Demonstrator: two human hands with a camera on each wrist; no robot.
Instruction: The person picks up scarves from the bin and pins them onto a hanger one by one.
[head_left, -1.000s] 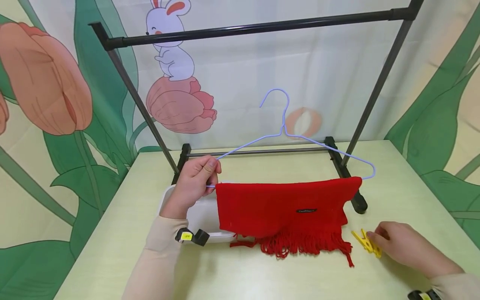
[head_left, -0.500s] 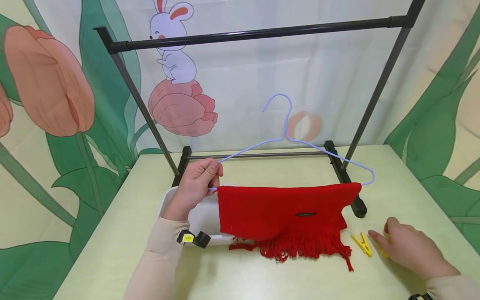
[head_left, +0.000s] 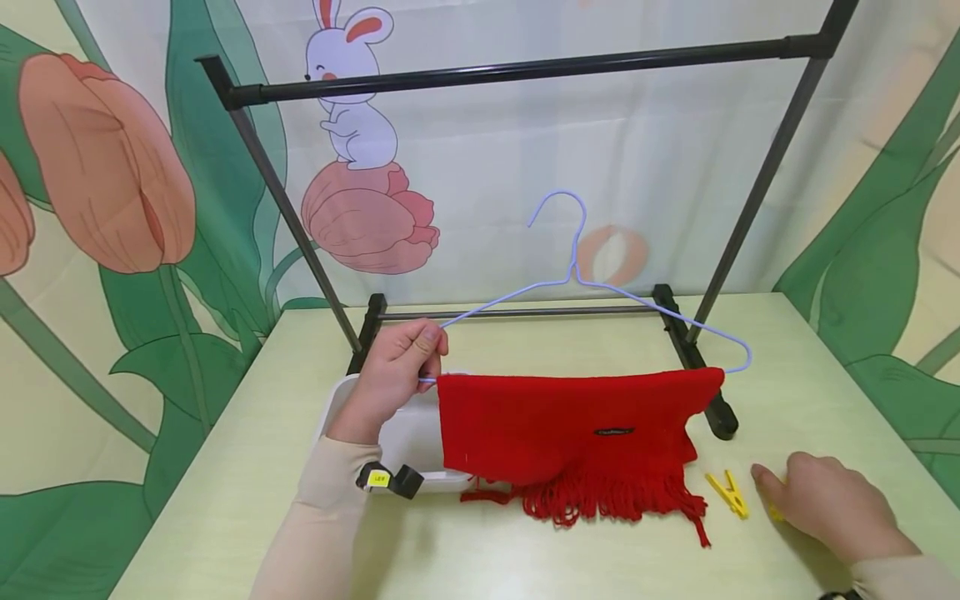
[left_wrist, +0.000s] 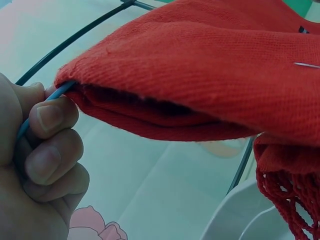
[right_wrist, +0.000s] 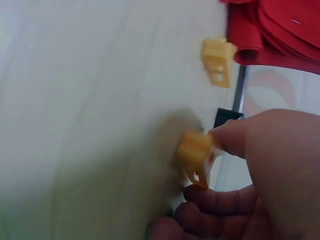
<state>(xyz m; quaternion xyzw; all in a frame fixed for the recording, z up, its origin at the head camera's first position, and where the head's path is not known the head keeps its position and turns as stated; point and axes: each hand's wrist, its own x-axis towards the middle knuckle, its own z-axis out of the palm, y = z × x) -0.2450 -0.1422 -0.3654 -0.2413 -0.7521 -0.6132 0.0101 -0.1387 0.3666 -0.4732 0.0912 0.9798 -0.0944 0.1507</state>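
Observation:
A red fringed scarf [head_left: 555, 417] hangs folded over the bottom bar of a lavender wire hanger [head_left: 510, 293], held upright above the table. My left hand [head_left: 393, 367] grips the hanger's left corner; in the left wrist view its fingers curl round the wire [left_wrist: 61, 90] beside the scarf's fold. The hanger's right corner sticks out bare beyond the cloth. Low on the right, my right hand [head_left: 840, 504] pinches a yellow clothespin [right_wrist: 195, 152] between thumb and index finger, mostly hidden in the head view. A second yellow clothespin [head_left: 729, 495] lies on the table to its left.
Behind the hanger stands a black garment rack [head_left: 525, 73], its feet [head_left: 701, 375] on the pale table [head_left: 600, 567]. A white plastic bin [head_left: 412, 442] sits partly behind the scarf and left forearm. A printed curtain [head_left: 465, 167] closes off the back.
My right hand has drawn rightward with one clothespin, parting it from the other, which stays lying on the table. The left hand, hanger and scarf hold nearly the same place; the view tilts slightly.

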